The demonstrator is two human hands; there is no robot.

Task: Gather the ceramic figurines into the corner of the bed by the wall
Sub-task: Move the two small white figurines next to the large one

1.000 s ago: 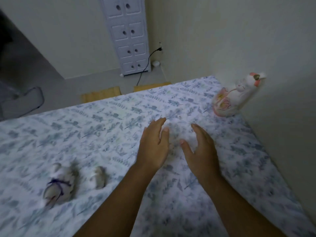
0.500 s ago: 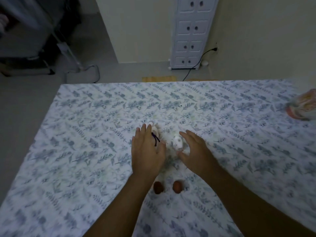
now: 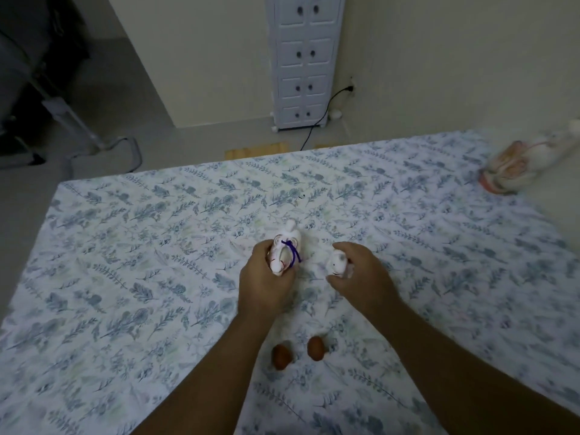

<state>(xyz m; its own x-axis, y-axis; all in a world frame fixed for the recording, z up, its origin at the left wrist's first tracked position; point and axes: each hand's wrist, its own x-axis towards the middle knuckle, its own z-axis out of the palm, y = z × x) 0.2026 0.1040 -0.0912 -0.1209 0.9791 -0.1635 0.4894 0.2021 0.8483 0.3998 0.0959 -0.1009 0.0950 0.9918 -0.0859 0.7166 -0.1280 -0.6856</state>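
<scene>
My left hand (image 3: 263, 284) is closed around a white ceramic figurine with a purple ribbon (image 3: 287, 251) at the middle of the bed. My right hand (image 3: 361, 276) wraps a smaller white figurine (image 3: 335, 262) just to its right. Two small brown egg-shaped pieces (image 3: 281, 356) (image 3: 315, 347) lie on the sheet between my forearms. A large white figurine with pink flowers (image 3: 521, 163) stands at the far right corner of the bed against the wall.
The bed has a leaf-print sheet (image 3: 157, 262). Beyond its far edge stands a white drawer cabinet (image 3: 306, 61) with a black cable. A grey chair base (image 3: 103, 149) sits on the floor at left. The wall (image 3: 470, 58) borders the bed on the right.
My view swung left from the corner to the middle of the bed. Both hands came down onto the two small figurines and closed around them.
</scene>
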